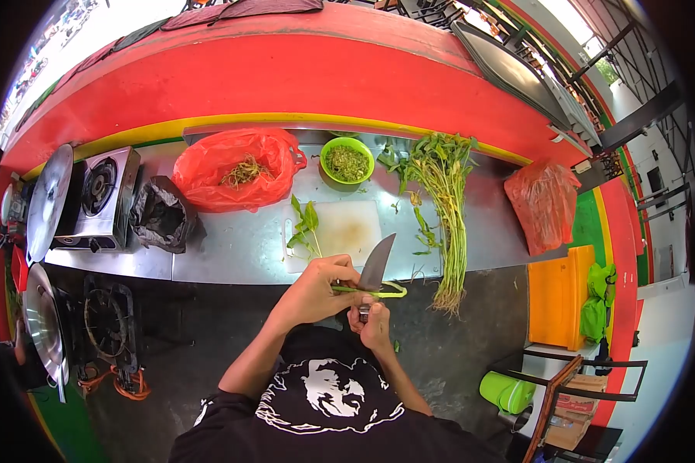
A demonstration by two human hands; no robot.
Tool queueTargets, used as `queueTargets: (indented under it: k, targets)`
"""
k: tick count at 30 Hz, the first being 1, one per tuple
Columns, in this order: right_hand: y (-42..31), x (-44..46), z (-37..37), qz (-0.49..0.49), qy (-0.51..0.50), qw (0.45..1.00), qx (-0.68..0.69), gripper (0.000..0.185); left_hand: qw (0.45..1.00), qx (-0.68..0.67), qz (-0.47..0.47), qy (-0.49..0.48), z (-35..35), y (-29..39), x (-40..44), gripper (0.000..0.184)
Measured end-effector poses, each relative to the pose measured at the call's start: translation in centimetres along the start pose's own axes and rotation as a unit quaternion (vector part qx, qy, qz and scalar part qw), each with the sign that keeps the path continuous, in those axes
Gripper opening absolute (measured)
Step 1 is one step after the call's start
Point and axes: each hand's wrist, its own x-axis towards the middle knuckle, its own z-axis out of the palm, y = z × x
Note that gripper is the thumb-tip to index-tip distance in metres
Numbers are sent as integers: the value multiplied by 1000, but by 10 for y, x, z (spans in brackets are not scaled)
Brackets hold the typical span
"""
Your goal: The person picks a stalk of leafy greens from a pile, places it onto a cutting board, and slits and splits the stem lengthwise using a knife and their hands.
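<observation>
My right hand (375, 326) grips the handle of a knife (376, 264), its broad blade pointing up and away from me. My left hand (316, 292) is closed around a green vegetable stem (392, 292) that runs across behind the blade's base and bends at its right end. Both hands are close together in front of the counter's near edge. Just beyond them, a white cutting board (349, 228) lies on the metal counter, with a leafy sprig (307, 224) across its left side. To the right lies a long bundle of leafy stems (449, 208), roots towards me.
A green bowl of chopped greens (347, 162) stands behind the board. Left of it are a red plastic bag (235, 174) holding trimmings, a black bag (161, 212) and a gas stove (99, 193). Another red bag (543, 207) sits at the right end.
</observation>
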Motion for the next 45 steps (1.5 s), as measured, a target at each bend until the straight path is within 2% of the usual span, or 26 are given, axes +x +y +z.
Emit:
queueTargets:
  k: [2, 4, 6, 8, 14, 16, 20, 23, 28, 33, 45]
  targets:
    - [1, 0, 1, -14, 30, 999, -21, 66, 1000, 11, -4, 23, 1, 4, -1, 17]
    - [6, -2, -6, 13, 22, 999, 43, 60, 995, 75, -43, 55, 2, 5, -2, 17]
    - [8, -3, -8, 18, 28, 999, 37, 60, 997, 50, -53, 34, -3, 4, -2, 16]
    - [8, -4, -8, 24, 32, 999, 33, 60, 1000, 18, -8, 17, -5, -3, -2, 14]
    - [8, -1, -7, 19, 18, 999, 44, 59, 999, -12, -34, 18, -3, -4, 0, 12]
    - [8, -1, -9, 33, 19, 998, 43, 61, 995, -76, -54, 29, -2, -6, 1, 12]
    - [6, -4, -9, 50, 12, 999, 12, 63, 993, -98, -47, 40, -4, -11, 3, 12]
    - [8, -4, -12, 46, -6, 998, 33, 63, 995, -93, -33, 18, -7, -12, 3, 12]
    - [7, -5, -10, 46, -5, 998, 41, 63, 984, -166, -66, -9, -9, -12, 4, 14]
    - [1, 0, -5, 42, -9, 998, 49, 64, 991, -114, -59, -33, -12, -16, 4, 13]
    - [7, 5, -12, 40, -21, 999, 24, 65, 988, -151, -42, -1, -15, -22, 10, 13]
